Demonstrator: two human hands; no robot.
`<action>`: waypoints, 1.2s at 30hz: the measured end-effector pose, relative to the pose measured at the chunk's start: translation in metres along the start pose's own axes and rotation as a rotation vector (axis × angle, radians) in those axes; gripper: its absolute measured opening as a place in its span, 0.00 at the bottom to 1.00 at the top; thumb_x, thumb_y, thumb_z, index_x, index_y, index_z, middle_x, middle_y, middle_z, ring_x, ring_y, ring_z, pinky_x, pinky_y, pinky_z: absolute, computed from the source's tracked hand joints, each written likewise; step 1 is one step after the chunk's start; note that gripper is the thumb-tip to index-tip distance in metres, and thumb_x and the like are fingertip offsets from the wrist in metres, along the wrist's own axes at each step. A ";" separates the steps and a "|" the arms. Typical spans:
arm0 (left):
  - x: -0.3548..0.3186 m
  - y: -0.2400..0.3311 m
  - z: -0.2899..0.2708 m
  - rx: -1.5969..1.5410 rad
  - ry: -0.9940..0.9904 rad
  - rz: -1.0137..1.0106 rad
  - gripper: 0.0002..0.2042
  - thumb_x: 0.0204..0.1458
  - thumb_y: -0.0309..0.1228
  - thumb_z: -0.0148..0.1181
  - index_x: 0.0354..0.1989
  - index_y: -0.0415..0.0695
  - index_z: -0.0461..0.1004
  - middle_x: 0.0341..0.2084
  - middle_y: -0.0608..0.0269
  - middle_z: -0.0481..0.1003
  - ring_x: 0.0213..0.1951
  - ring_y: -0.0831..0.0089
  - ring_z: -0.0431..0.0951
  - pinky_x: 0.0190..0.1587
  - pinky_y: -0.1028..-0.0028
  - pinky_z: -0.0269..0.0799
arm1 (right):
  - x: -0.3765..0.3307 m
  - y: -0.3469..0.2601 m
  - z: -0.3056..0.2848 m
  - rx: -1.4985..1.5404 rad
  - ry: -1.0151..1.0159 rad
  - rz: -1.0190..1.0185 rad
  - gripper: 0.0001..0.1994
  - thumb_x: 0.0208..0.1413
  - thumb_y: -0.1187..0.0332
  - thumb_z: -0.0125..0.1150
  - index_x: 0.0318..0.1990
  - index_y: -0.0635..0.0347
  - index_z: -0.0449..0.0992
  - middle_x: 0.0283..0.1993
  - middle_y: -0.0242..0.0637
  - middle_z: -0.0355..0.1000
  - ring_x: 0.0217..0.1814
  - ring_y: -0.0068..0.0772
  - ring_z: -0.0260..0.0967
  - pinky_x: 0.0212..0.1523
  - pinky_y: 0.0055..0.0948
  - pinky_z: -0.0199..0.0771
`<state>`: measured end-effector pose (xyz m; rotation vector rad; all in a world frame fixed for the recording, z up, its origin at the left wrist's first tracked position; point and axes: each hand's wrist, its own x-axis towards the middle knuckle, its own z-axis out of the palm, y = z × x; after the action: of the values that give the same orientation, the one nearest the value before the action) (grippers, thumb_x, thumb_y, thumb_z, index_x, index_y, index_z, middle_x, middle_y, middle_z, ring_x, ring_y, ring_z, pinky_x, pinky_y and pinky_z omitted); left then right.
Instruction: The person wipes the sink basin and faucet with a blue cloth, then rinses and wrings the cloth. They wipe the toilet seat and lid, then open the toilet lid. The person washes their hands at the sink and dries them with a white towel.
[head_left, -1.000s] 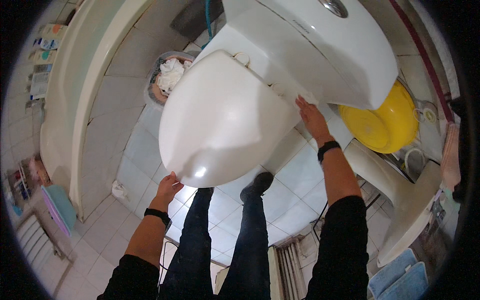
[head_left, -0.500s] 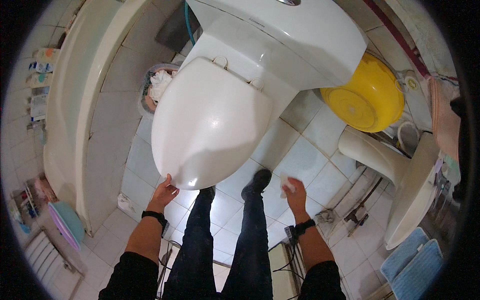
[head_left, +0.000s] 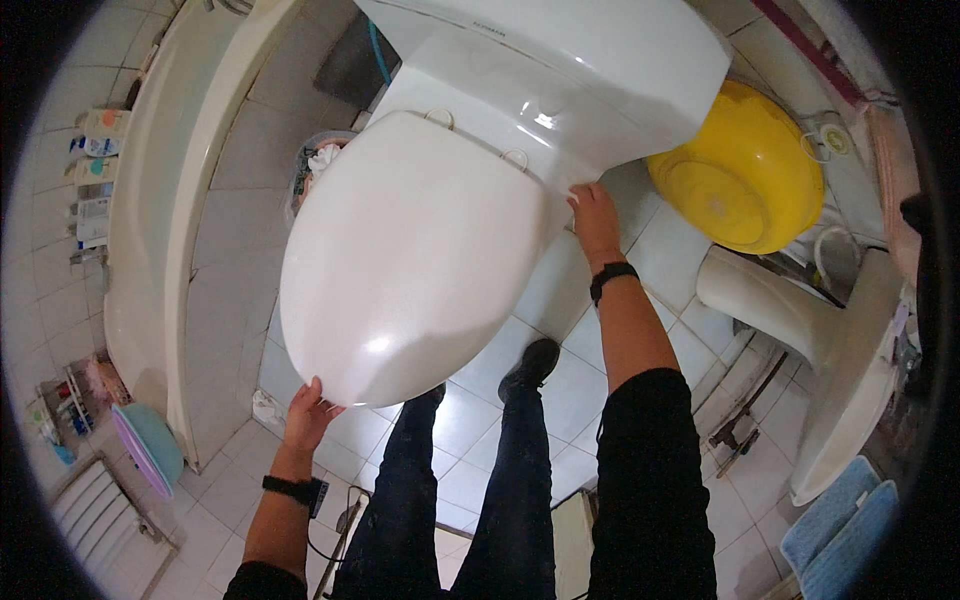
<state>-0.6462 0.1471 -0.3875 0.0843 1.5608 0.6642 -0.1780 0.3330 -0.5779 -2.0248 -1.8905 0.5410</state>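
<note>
The white toilet lid point(head_left: 400, 250) fills the middle of the view, its rounded front end toward me. My left hand point(head_left: 308, 412) grips that front edge, thumb on top and fingers curled beneath. My right hand point(head_left: 596, 218) reaches to the right side of the toilet base point(head_left: 562, 190), close to the back of the lid. Its fingers are bent and press against the white ceramic. The white tissue wad seen in it earlier is mostly hidden now against the white surface. Above stands the toilet tank point(head_left: 600, 70).
A yellow basin point(head_left: 745, 180) leans right of the toilet, near a sink pedestal point(head_left: 765, 295). A waste basket point(head_left: 303, 180) stands between toilet and bathtub point(head_left: 180, 250). Teal and purple basins point(head_left: 150, 450) are lower left; blue slippers point(head_left: 840, 530) lower right. My feet point(head_left: 530, 365) stand before the toilet.
My right hand has moved forward from beside my right foot to the toilet's right side. The lid's front end looks larger and further left, with my left hand still on it.
</note>
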 end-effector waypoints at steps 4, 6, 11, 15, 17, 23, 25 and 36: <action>-0.059 0.047 0.028 0.149 0.062 0.158 0.16 0.51 0.39 0.55 0.43 0.42 0.67 0.36 0.61 0.73 0.37 0.69 0.74 0.39 0.67 0.73 | -0.091 0.040 -0.021 -0.239 -0.184 0.079 0.09 0.48 0.75 0.48 0.37 0.66 0.70 0.40 0.50 0.68 0.46 0.47 0.64 0.46 0.39 0.66; -0.087 0.066 0.041 0.186 0.022 0.260 0.14 0.51 0.35 0.55 0.42 0.40 0.68 0.34 0.60 0.74 0.34 0.70 0.76 0.36 0.69 0.77 | -0.151 0.048 -0.033 -0.057 -0.282 0.245 0.10 0.47 0.72 0.53 0.38 0.64 0.71 0.39 0.48 0.69 0.48 0.47 0.64 0.47 0.37 0.66; -0.112 0.112 0.073 0.260 0.012 0.387 0.12 0.51 0.33 0.56 0.40 0.39 0.69 0.32 0.60 0.75 0.32 0.74 0.77 0.31 0.75 0.78 | -0.190 0.037 -0.059 0.326 -0.089 0.541 0.11 0.48 0.67 0.57 0.38 0.63 0.72 0.37 0.46 0.70 0.44 0.44 0.66 0.46 0.37 0.66; -0.121 0.133 0.084 0.323 0.013 0.458 0.12 0.51 0.35 0.56 0.39 0.40 0.69 0.30 0.65 0.75 0.29 0.79 0.76 0.29 0.80 0.75 | -0.080 0.003 -0.055 0.330 0.162 0.237 0.11 0.47 0.68 0.57 0.39 0.59 0.73 0.40 0.42 0.70 0.47 0.41 0.63 0.50 0.33 0.63; -0.122 0.137 0.086 0.327 -0.014 0.525 0.12 0.51 0.35 0.56 0.38 0.41 0.69 0.29 0.67 0.74 0.28 0.81 0.75 0.27 0.82 0.74 | -0.017 -0.024 -0.035 0.769 0.340 0.317 0.12 0.46 0.70 0.55 0.40 0.55 0.74 0.40 0.37 0.68 0.50 0.38 0.60 0.52 0.32 0.62; -0.119 0.124 0.075 0.387 0.110 0.463 0.14 0.51 0.38 0.56 0.40 0.40 0.69 0.28 0.67 0.75 0.26 0.81 0.74 0.23 0.83 0.71 | 0.045 -0.050 0.004 0.055 0.143 -0.149 0.16 0.48 0.70 0.50 0.46 0.52 0.71 0.45 0.32 0.67 0.50 0.34 0.61 0.52 0.30 0.63; -0.116 0.113 0.066 0.335 0.097 0.483 0.15 0.51 0.37 0.56 0.41 0.40 0.69 0.29 0.65 0.75 0.27 0.80 0.75 0.23 0.82 0.72 | 0.043 -0.042 0.008 0.080 0.170 -0.102 0.15 0.49 0.70 0.50 0.46 0.52 0.71 0.45 0.32 0.67 0.50 0.34 0.61 0.52 0.31 0.64; -0.084 0.072 0.027 0.250 0.041 0.320 0.15 0.48 0.34 0.60 0.42 0.39 0.69 0.32 0.62 0.76 0.32 0.75 0.78 0.32 0.76 0.78 | 0.013 -0.018 -0.018 0.153 0.127 -0.074 0.12 0.51 0.69 0.54 0.44 0.54 0.71 0.41 0.37 0.67 0.41 0.37 0.66 0.40 0.28 0.68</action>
<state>-0.6350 0.1793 -0.2788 0.5189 1.6809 0.7191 -0.1843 0.3482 -0.5542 -1.8405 -1.7845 0.5089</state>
